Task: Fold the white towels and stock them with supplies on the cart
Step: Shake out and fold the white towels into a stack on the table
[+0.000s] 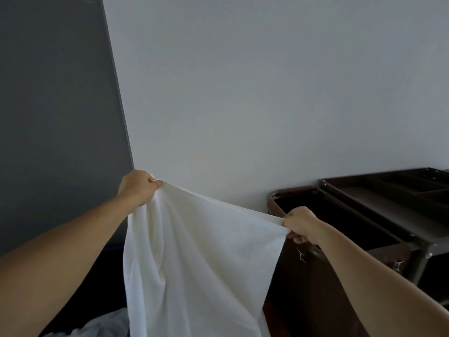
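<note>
White towel [194,251] — top corners in left hand [137,188], right hand [301,224].

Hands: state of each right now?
Left hand: grips one top corner of the towel.
Right hand: grips the other top corner.

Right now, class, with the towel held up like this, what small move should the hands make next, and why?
Probably bring the left hand across to the right hand, meeting corners to halve the white towel. Both hands grip its top edge and it hangs open, unfolded, beside the cart.
</note>
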The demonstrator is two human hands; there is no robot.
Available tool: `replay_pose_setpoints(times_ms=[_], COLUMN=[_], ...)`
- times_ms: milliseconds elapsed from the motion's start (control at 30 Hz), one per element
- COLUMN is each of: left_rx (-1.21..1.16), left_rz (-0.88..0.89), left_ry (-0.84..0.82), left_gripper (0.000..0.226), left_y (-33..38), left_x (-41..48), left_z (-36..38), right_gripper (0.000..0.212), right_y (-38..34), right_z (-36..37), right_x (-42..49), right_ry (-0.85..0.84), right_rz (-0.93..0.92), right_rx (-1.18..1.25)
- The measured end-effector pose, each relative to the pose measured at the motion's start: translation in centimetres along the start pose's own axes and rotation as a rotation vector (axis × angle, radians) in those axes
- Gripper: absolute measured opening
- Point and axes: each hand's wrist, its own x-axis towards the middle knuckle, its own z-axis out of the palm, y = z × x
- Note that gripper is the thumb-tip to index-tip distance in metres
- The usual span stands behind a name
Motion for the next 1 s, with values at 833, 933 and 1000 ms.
replay_pose_setpoints(times_ms=[833,933,1000], left_rx=[-0.01,-0.001,0.003], left_rz=[-0.03,-0.015,-0.015], left_ry=[0.011,0.025,0.039], left_gripper=[0.039,0.037,0.039], left_y=[-0.2,-0.1,-0.2], left_x=[0.7,0.8,1.0], left_z=[0.7,0.7,0.7], right_gripper=[0.044,0.02,0.02], right_y=[2.4,2.4,2.5], right_z=[-2.1,-2.5,-3.1], right_x=[-3.2,-3.0,-3.2], right_ry=[0.169,0.194,0.14], right_rz=[-0.583,-0.538,-0.515], right_rx=[-0.059,0.068,0.149])
